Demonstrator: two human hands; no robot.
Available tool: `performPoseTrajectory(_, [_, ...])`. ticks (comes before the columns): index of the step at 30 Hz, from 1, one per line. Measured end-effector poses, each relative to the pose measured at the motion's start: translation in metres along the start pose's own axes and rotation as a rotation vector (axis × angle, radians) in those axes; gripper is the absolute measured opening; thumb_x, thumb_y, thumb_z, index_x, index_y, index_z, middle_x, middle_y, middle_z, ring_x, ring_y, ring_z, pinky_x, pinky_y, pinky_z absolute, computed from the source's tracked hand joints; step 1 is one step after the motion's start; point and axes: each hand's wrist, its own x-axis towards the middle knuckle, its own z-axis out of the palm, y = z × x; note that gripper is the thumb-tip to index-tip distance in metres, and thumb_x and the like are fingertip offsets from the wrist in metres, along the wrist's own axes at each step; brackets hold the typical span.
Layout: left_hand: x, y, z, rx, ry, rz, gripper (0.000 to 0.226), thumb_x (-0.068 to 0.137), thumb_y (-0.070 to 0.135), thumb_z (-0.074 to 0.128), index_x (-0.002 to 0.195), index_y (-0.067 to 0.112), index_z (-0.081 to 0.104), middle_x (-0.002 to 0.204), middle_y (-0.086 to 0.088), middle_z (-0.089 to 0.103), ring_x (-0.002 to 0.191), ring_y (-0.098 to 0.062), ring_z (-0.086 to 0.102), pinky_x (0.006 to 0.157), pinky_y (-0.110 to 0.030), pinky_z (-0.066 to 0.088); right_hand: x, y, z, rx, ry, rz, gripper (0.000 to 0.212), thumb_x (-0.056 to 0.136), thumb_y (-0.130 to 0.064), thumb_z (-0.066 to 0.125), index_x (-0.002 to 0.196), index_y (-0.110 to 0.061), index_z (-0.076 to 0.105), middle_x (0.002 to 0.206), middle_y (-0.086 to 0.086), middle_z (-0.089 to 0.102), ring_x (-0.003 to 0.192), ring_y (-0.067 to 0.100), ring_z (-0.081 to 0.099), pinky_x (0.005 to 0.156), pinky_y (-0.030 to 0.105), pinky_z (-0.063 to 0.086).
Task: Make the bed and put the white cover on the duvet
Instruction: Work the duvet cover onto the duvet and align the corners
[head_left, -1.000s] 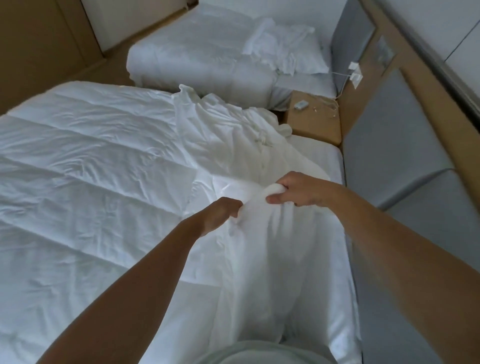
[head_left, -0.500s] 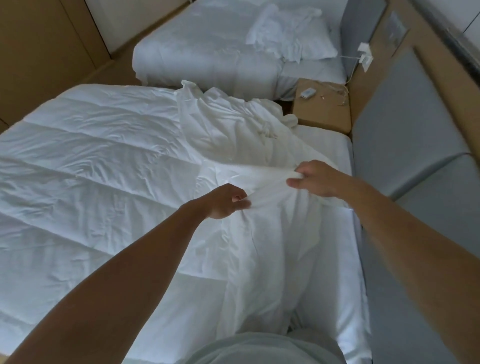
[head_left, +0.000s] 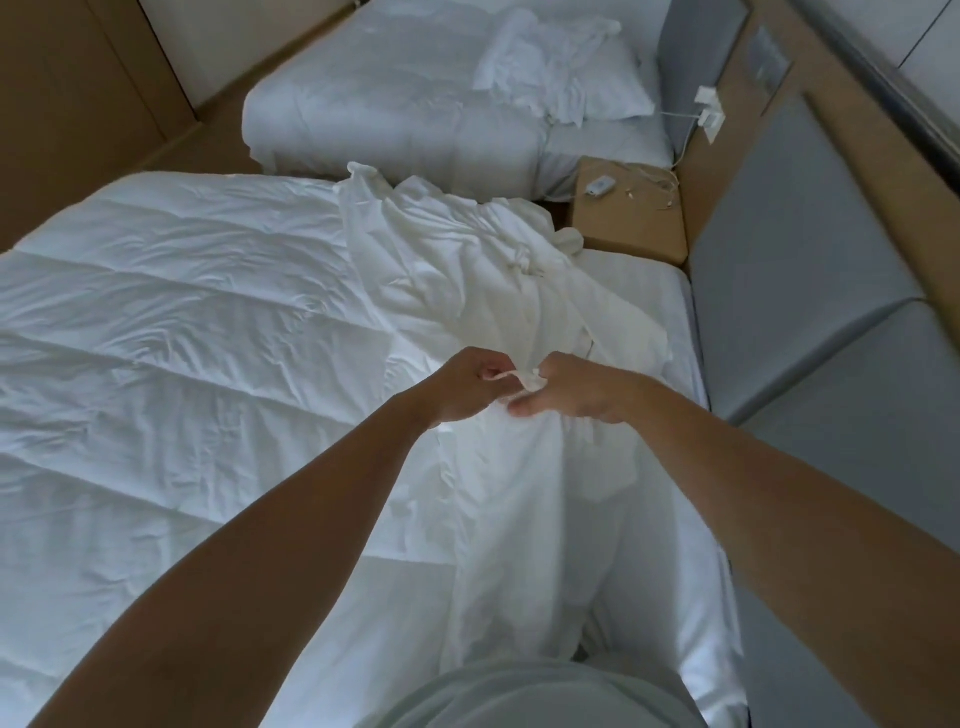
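A quilted white duvet (head_left: 171, 332) lies spread over the near bed. On its right side the white cover (head_left: 467, 270) is bunched in a long crumpled strip that runs from the far edge down to my body. My left hand (head_left: 462, 387) and my right hand (head_left: 576, 387) are close together over the middle of that strip. Each pinches a thin white tie string of the cover (head_left: 511, 379) between them. The lower part of the cover hangs down below my hands.
A second bed (head_left: 405, 98) with a pillow and crumpled linen (head_left: 556, 67) stands beyond. A wooden nightstand (head_left: 623, 228) with a small device and cable sits between the beds. Grey padded headboard panels (head_left: 789, 249) line the right wall.
My hands have come back together after holding the cover's edge stretched apart. They now pinch a thin tie string instead of the wide fabric edge.
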Motion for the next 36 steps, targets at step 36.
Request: performPoseTrajectory(36, [0.021,-0.025,0.010,-0.095,-0.163,-0.238,0.034,0.090,0.037,0.065,0.072,0.009,0.061,0.063,0.003,0.048,0.062,-0.014,0.045,0.067,-0.030,0.035,-0.008,0.030,-0.027,0.356,-0.296,0.173,0.072,0.067,-0.064,0.080,0.113,-0.009,0.069,0.112,0.011,0.075,0.105,0.026,0.072,0.085,0.037,0.058])
